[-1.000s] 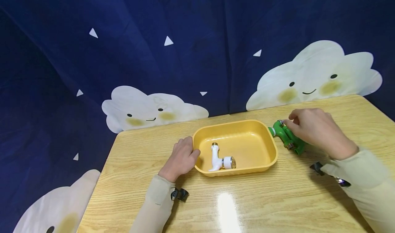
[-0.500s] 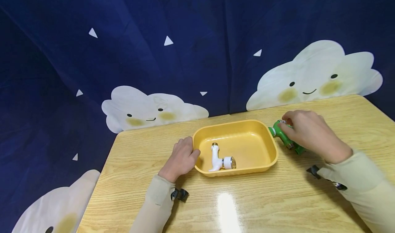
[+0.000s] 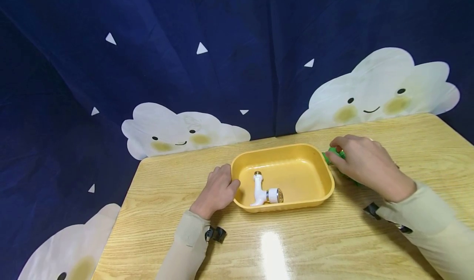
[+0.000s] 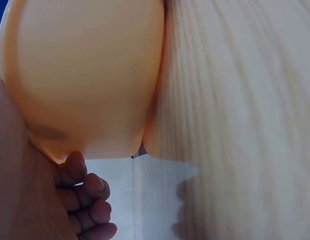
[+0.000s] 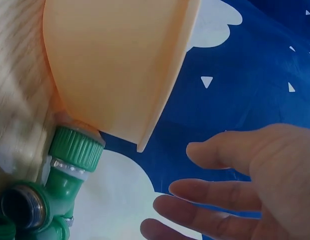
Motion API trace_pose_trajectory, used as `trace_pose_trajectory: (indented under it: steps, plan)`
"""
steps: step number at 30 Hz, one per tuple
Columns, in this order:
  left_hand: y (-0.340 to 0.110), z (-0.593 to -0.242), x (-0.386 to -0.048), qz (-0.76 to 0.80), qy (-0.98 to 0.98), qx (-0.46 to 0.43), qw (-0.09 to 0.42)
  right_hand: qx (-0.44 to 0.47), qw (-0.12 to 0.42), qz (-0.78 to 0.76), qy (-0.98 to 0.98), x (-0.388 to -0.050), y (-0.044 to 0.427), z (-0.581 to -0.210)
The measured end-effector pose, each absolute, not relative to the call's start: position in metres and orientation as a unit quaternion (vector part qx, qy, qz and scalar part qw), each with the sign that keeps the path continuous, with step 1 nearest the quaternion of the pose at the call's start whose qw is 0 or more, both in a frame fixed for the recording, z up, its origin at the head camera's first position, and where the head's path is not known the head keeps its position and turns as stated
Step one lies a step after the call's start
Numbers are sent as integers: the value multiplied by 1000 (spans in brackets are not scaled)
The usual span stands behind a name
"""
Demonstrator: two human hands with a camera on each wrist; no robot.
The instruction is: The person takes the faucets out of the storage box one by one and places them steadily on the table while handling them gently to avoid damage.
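Note:
A yellow plastic basin (image 3: 322, 171) stands on the table, with a white tap (image 3: 260, 193) lying inside its left half. At the basin's left end my left hand (image 3: 217, 189) grips the rim; the curled fingers (image 4: 97, 187) show in the left wrist view. Against the basin's right end lies a green tap (image 5: 64, 187) with a ribbed knob, and part of another green piece (image 5: 3, 229) shows beside it. My right hand (image 3: 364, 162) is over the green taps and hides most of them in the head view. Its fingers are spread and hold nothing.
The wooden table (image 3: 314, 247) extends in front of the basin and to both sides. A dark blue curtain (image 3: 237, 66) with smiling clouds hangs right behind the table's back edge. Each wrist carries a small black camera (image 3: 215, 234).
My right hand has moved left and slightly down, closer to the basin, and covers more of the green taps. My left hand, the basin and the white tap stay where they were.

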State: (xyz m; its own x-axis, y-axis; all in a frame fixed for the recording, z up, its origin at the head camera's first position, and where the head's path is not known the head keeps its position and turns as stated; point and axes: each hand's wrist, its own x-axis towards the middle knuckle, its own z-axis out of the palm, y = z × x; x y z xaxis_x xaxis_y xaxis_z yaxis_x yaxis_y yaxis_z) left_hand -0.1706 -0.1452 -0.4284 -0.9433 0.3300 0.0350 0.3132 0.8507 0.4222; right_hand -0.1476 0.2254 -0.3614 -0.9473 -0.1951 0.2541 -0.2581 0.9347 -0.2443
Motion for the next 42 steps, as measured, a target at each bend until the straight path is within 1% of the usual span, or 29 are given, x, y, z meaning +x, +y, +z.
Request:
trace_pose_trajectory:
  steps: [9,23,42]
  plan:
    - [-145,-427,-171,216,962,165,25,128,132,138,-973,-144,216,-365]
    - [-146,-427,-169,216,963,160,25,172,162,138,-962,-137,201,-368]
    - [-145,-426,-169,219,962,159,32,204,164,140,-955,-127,182,-372]
